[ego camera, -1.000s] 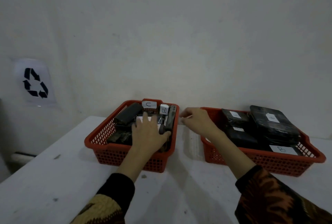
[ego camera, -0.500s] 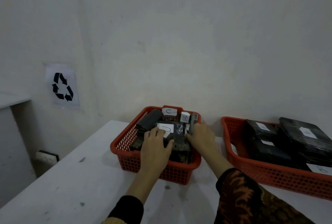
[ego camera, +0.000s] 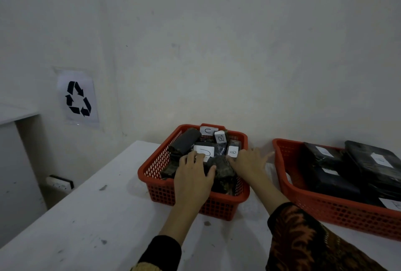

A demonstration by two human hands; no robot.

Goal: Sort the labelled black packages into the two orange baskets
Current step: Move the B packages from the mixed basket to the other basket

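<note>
Two orange baskets stand on a white table. The left basket holds several small black packages with white labels, among them one marked U and two marked B. My left hand lies flat on the packages at the basket's near side, fingers spread. My right hand rests on the packages by the basket's right rim, fingers apart, touching the B package. The right basket holds several larger black packages with white labels. Neither hand visibly grips anything.
The white table meets a white wall just behind the baskets. A recycling sign hangs on the left wall. A white ledge and a wall socket lie off the table's left edge.
My right hand came from the gap between the baskets into the left basket. My left hand stayed on the packages. The view shifted, so both baskets now sit further right.
</note>
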